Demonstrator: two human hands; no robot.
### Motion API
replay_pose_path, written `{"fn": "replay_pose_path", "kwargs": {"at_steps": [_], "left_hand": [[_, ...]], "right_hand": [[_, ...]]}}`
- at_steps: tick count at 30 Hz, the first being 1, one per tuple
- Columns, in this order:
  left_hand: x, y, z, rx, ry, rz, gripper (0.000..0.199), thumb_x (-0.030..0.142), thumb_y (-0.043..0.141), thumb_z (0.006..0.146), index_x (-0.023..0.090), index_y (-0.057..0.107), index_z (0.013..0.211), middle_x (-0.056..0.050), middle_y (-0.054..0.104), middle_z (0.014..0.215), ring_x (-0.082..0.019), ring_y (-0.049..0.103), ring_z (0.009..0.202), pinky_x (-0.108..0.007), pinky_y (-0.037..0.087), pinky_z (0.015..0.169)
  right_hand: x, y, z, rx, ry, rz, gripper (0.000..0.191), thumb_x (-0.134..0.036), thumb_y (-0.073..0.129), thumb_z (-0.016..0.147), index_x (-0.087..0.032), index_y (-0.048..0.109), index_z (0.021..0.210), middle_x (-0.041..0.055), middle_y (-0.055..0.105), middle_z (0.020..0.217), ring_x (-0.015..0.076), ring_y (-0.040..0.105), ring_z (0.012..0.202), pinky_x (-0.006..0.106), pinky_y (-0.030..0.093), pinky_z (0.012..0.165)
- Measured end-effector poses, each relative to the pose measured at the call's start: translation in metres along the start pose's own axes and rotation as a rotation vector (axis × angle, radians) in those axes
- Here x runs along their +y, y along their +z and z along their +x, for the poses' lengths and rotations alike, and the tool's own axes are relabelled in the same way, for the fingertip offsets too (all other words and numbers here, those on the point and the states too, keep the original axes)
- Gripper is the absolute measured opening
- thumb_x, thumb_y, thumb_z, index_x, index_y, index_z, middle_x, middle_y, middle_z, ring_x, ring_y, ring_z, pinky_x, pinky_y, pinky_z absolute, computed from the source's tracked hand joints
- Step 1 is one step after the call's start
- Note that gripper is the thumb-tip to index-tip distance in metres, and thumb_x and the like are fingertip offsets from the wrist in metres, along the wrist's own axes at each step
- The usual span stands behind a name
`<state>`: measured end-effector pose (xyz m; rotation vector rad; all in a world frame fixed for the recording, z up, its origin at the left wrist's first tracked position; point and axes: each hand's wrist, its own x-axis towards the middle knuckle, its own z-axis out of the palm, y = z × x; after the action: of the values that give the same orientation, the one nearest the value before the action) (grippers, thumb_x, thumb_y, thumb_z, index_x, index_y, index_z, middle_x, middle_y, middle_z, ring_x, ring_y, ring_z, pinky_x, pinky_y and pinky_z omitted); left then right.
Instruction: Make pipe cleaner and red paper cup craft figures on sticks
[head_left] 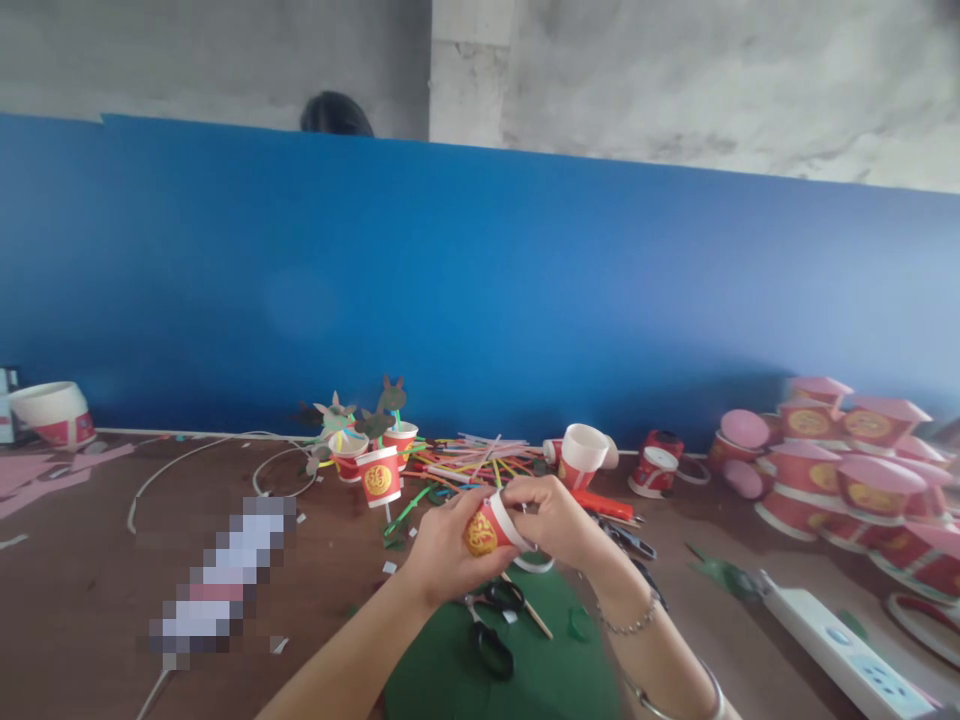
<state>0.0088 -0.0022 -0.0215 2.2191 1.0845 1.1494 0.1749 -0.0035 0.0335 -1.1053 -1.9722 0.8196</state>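
A small red paper cup (482, 532) with a gold emblem and white rim lies tilted on its side, its mouth turned right. My left hand (442, 545) is wrapped round the cup's body. The bent fingers of my right hand (551, 515) are closed at the rim, their tips partly hidden at the mouth. Below the hands, black-handled scissors (492, 648) and a thin wooden stick (531, 608) lie on a dark green sheet (555, 670). Behind the cup spreads a pile of coloured straws (480, 457).
Cups with animal cut-outs (379, 477) stand left of the straws; nested white cups (583, 455) and an orange-handled tool (606, 504) are right. Pink-topped cups (874, 475) are stacked far right, near a power strip (840, 640). A blue partition (480, 290) backs the table.
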Motion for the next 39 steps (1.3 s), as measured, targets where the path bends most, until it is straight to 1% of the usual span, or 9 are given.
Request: {"fn": "replay_pose_path", "kwargs": {"at_steps": [3,5,10,15,24,30,32,35,39], "left_hand": [[0.0,0.0,0.0,-0.031,-0.031,-0.026,0.053,0.043,0.068,0.069,0.025,0.053,0.116,-0.004,0.068,0.101,-0.023,0.065,0.091,-0.031,0.051,0.08],[0.0,-0.001,0.001,-0.012,-0.038,-0.03,0.053,0.042,0.069,0.069,0.025,0.053,0.117,-0.003,0.069,0.099,-0.022,0.065,0.088,-0.03,0.05,0.079],[0.002,-0.004,0.003,-0.005,-0.026,-0.056,0.052,0.04,0.069,0.069,0.025,0.053,0.116,-0.003,0.068,0.101,-0.021,0.065,0.089,-0.028,0.05,0.078],[0.003,-0.005,0.004,0.016,-0.056,0.009,0.052,0.044,0.069,0.069,0.025,0.054,0.115,-0.002,0.069,0.098,-0.022,0.065,0.086,-0.03,0.05,0.077],[0.004,-0.002,0.002,-0.033,-0.061,-0.069,0.048,0.044,0.068,0.07,0.023,0.056,0.112,-0.003,0.069,0.097,-0.021,0.065,0.085,-0.027,0.05,0.073],[0.001,-0.002,0.003,-0.029,-0.089,-0.042,0.048,0.043,0.067,0.07,0.023,0.056,0.112,-0.002,0.069,0.095,-0.021,0.065,0.084,-0.027,0.05,0.072],[0.001,-0.002,0.003,-0.021,-0.089,-0.033,0.049,0.043,0.068,0.069,0.024,0.056,0.113,-0.003,0.069,0.097,-0.021,0.065,0.085,-0.027,0.05,0.073],[0.001,-0.002,0.003,-0.02,-0.09,-0.022,0.049,0.046,0.068,0.069,0.024,0.056,0.112,-0.003,0.07,0.097,-0.022,0.065,0.084,-0.028,0.05,0.072],[0.002,-0.002,0.003,-0.021,-0.1,0.002,0.051,0.048,0.067,0.07,0.024,0.056,0.113,-0.003,0.069,0.098,-0.023,0.065,0.086,-0.029,0.05,0.074]], "right_hand": [[0.001,0.002,0.0,0.07,-0.037,-0.083,0.02,-0.011,0.052,0.071,-0.016,0.062,0.056,0.0004,0.056,0.061,0.0139,0.049,0.063,0.024,0.038,0.058],[0.001,0.004,0.0,0.131,-0.043,-0.105,0.02,-0.012,0.052,0.073,-0.017,0.063,0.057,0.001,0.057,0.062,0.0144,0.05,0.064,0.025,0.039,0.06],[0.001,0.009,0.003,0.135,-0.041,-0.033,0.019,-0.014,0.053,0.073,-0.017,0.067,0.06,0.0021,0.061,0.064,0.0153,0.054,0.065,0.025,0.041,0.061],[0.003,0.009,0.005,0.219,0.122,0.044,0.016,-0.017,0.058,0.066,-0.016,0.073,0.072,0.0031,0.07,0.07,0.0168,0.059,0.065,0.026,0.046,0.061],[0.001,0.011,0.004,0.101,0.101,0.183,0.016,-0.018,0.057,0.069,-0.016,0.073,0.068,0.0018,0.069,0.065,0.0157,0.06,0.062,0.024,0.047,0.057],[0.009,0.02,0.008,0.26,0.235,0.163,0.013,-0.023,0.063,0.065,-0.015,0.072,0.069,0.0042,0.071,0.069,0.0193,0.063,0.065,0.028,0.049,0.062],[0.01,0.018,0.007,0.223,0.254,0.211,0.014,-0.024,0.064,0.065,-0.015,0.072,0.072,0.0037,0.071,0.069,0.0177,0.063,0.064,0.027,0.049,0.06],[0.013,0.012,0.005,0.104,0.288,0.293,0.019,-0.026,0.065,0.067,-0.014,0.07,0.081,0.003,0.07,0.071,0.0144,0.061,0.059,0.024,0.046,0.054],[0.014,0.005,0.004,0.09,0.301,0.235,0.019,-0.021,0.064,0.066,-0.014,0.069,0.082,0.0028,0.069,0.07,0.0133,0.059,0.058,0.021,0.044,0.05]]}}
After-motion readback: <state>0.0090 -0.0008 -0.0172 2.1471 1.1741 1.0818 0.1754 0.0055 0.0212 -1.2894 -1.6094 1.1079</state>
